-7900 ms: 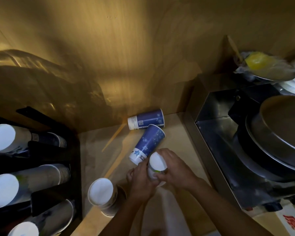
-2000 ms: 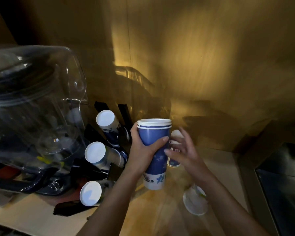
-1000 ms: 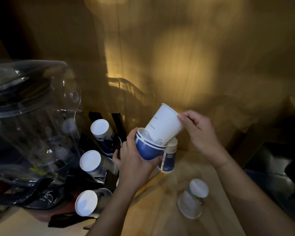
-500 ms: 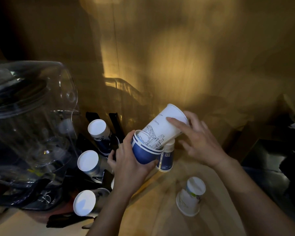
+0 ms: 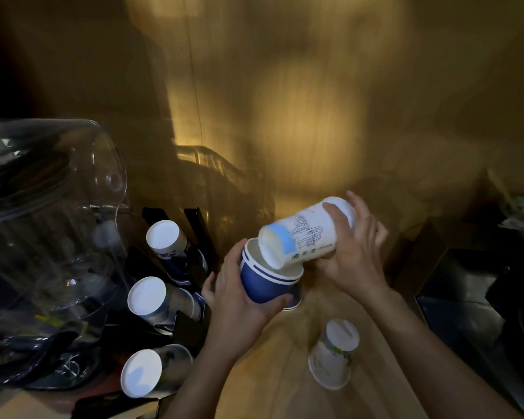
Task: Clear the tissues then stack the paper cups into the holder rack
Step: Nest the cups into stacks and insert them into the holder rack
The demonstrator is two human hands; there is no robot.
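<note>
My left hand [image 5: 239,309] grips a stack of blue paper cups [image 5: 263,282], its mouth tilted up and to the right. My right hand [image 5: 354,252] holds a white cup with a line drawing [image 5: 303,237] on its side, base end at the rim of the blue stack. Another white cup [image 5: 333,355] stands upside down on the wooden counter [image 5: 270,373] at lower right. The black holder rack [image 5: 185,325] at left carries three rows of cups lying with white bottoms facing me [image 5: 147,296]. No tissues are in view.
A large clear plastic container [image 5: 49,225] fills the left side, overhanging the rack. A wooden wall [image 5: 300,101] closes the back. A dark metal appliance [image 5: 478,297] borders the counter on the right.
The white cup was pushed deep into the blue stack half a second ago; now it is drawn out and tilted flatter, with only its base at the stack's rim. The right hand has shifted right.
</note>
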